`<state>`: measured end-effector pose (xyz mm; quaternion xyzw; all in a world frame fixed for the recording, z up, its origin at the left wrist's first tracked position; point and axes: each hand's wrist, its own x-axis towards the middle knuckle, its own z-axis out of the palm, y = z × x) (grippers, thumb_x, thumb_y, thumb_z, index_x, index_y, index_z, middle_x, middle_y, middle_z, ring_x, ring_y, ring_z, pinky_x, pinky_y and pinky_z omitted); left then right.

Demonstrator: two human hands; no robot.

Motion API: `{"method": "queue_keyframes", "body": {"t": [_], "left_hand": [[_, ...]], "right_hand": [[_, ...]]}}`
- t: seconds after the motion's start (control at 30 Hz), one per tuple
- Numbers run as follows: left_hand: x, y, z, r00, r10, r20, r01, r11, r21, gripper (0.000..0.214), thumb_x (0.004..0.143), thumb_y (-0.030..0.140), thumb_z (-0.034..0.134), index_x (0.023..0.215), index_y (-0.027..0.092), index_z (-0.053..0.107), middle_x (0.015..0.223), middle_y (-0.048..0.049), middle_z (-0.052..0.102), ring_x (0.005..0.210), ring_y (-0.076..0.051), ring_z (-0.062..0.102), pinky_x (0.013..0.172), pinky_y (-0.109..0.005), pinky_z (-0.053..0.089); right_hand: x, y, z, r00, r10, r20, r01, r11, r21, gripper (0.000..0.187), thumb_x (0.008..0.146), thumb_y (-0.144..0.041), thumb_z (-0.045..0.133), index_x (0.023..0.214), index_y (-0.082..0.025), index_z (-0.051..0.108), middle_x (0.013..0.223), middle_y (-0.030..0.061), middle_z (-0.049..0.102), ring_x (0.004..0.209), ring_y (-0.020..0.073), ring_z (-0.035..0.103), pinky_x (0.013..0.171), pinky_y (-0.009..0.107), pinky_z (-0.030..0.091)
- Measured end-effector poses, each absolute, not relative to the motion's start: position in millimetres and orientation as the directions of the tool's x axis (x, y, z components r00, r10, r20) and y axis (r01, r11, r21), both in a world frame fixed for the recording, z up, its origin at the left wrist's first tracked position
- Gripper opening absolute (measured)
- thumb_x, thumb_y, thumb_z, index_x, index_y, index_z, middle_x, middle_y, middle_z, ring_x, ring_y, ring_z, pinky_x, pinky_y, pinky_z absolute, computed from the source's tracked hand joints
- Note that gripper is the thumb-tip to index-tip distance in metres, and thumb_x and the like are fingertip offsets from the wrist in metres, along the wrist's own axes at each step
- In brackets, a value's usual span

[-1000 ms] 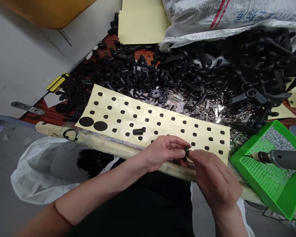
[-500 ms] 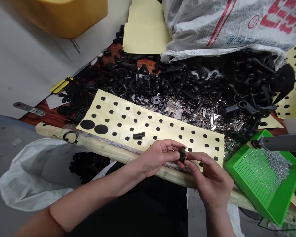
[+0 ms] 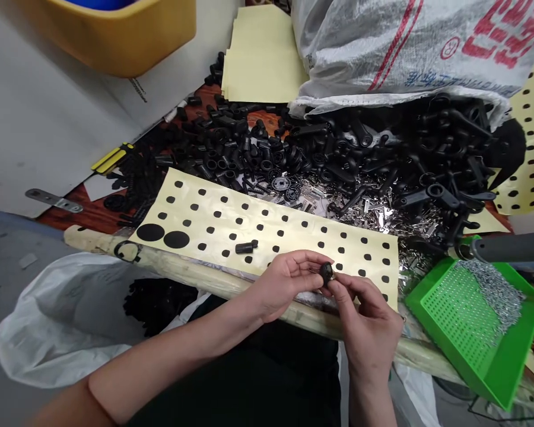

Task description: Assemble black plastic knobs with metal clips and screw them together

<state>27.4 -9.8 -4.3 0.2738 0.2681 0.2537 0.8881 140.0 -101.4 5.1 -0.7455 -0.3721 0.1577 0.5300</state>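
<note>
So the person's left hand (image 3: 285, 284) and right hand (image 3: 369, 332) are pulled in close together, pinching a small black plastic part (image 3: 326, 272) between the fingertips, right at the near edge of a cream sheet of black dot stickers (image 3: 293, 240). Both hands are on it, fingers curled in tight, and there's maybe a tiny bit of metal on the part, but it's too small to really tell. Another short black piece (image 3: 247, 247) is lying on that sheet, left of the hands. Just past the sheet's far edge there's a big heap of black plastic parts (image 3: 249, 145) and lever-type handles (image 3: 431, 193), mixed with shiny silver metal clips (image 3: 374, 204). To the right of the sheet sits a green perforated tray (image 3: 523, 356) with a pile of small screws (image 3: 492, 293) in it, and a grey-handled power driver (image 3: 516, 246) hangs just above that. A long wooden rail (image 3: 204, 281) runs along the sheet's near edge, a white plastic bag (image 3: 48, 320) sits below it, and a white woven sack (image 3: 382, 53) lies beyond the heap.
</note>
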Motion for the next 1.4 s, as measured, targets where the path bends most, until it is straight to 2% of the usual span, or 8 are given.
{"method": "queue_keyframes", "body": {"t": [0.17,0.33,0.47,0.63,0.77,0.97,1.3,1.4], "left_hand": [[27,-10,-5,0.713,0.616,-0.336,-0.298,0.7,0.65,0.026,0.067,0.012,0.079,0.092,0.014,0.072,0.088,-0.0027,0.068,0.078,-0.012,0.062,0.073,-0.026,0.049],[27,-9,-4,0.705,0.616,-0.352,-0.283,0.7,0.656,0.025,0.068,0.007,0.075,0.092,0.014,0.072,0.087,-0.0022,0.069,0.083,-0.011,0.062,0.077,-0.023,0.047],[26,-11,-4,0.712,0.612,-0.344,-0.286,0.7,0.655,0.024,0.07,0.008,0.074,0.093,0.015,0.072,0.089,-0.0024,0.069,0.084,-0.011,0.062,0.079,-0.024,0.047],[26,-13,-5,0.705,0.624,-0.337,-0.279,0.681,0.677,0.024,0.07,0.007,0.073,0.092,0.015,0.072,0.089,-0.0026,0.069,0.085,-0.012,0.062,0.082,-0.025,0.047],[26,-14,-6,0.706,0.64,-0.305,-0.29,0.653,0.7,0.023,0.07,0.007,0.073,0.092,0.016,0.072,0.09,-0.0033,0.07,0.088,-0.014,0.064,0.083,-0.026,0.049],[26,-15,-8,0.658,0.701,-0.274,-0.336,0.6,0.726,0.025,0.072,0.005,0.069,0.094,0.016,0.071,0.091,-0.0025,0.07,0.089,-0.013,0.065,0.084,-0.025,0.05],[28,-15,-3,0.664,0.676,-0.318,-0.268,0.613,0.743,0.025,0.069,0.005,0.072,0.092,0.015,0.072,0.091,-0.0042,0.071,0.088,-0.015,0.066,0.086,-0.028,0.051],[28,-17,-2,0.653,0.687,-0.319,-0.306,0.625,0.718,0.025,0.066,0.006,0.074,0.089,0.014,0.072,0.087,-0.0043,0.071,0.086,-0.015,0.066,0.088,-0.029,0.05]], "right_hand": [[140,-103,1,0.606,0.762,0.228,0.452,-0.094,-0.887,0.004,0.08,-0.023,0.071,0.084,-0.021,0.072,0.078,0.0017,0.069,0.071,0.0137,0.064,0.065,0.026,0.052],[146,-103,-3,0.507,0.787,0.353,0.546,0.023,-0.837,0.011,0.079,-0.012,0.069,0.085,-0.021,0.068,0.078,0.0004,0.067,0.073,0.0132,0.064,0.067,0.027,0.051],[150,-101,-4,0.46,0.801,0.384,0.58,0.057,-0.813,0.013,0.078,-0.009,0.068,0.083,-0.021,0.066,0.077,0.0002,0.066,0.072,0.0132,0.063,0.066,0.027,0.05],[152,-100,-3,0.435,0.813,0.388,0.595,0.064,-0.801,0.012,0.078,-0.01,0.068,0.078,-0.021,0.064,0.072,-0.0002,0.065,0.066,0.0123,0.061,0.06,0.025,0.049],[153,-102,-4,0.471,0.81,0.348,0.53,0.055,-0.846,0.008,0.078,-0.013,0.069,0.077,-0.02,0.065,0.071,0.0002,0.066,0.065,0.0127,0.062,0.058,0.024,0.049],[159,-107,-6,0.611,0.715,0.339,0.476,0.01,-0.879,0.006,0.076,-0.019,0.074,0.076,-0.02,0.068,0.07,-0.0005,0.067,0.062,0.0116,0.062,0.057,0.022,0.049],[159,-106,-5,0.526,0.793,0.306,0.477,0.022,-0.879,0.004,0.079,-0.019,0.069,0.077,-0.019,0.066,0.072,0.0012,0.064,0.067,0.0129,0.061,0.06,0.025,0.051],[159,-106,-2,0.497,0.826,0.267,0.431,0.033,-0.902,0.011,0.078,-0.022,0.07,0.088,-0.019,0.067,0.079,0.0023,0.064,0.071,0.0145,0.062,0.063,0.027,0.052]]}}
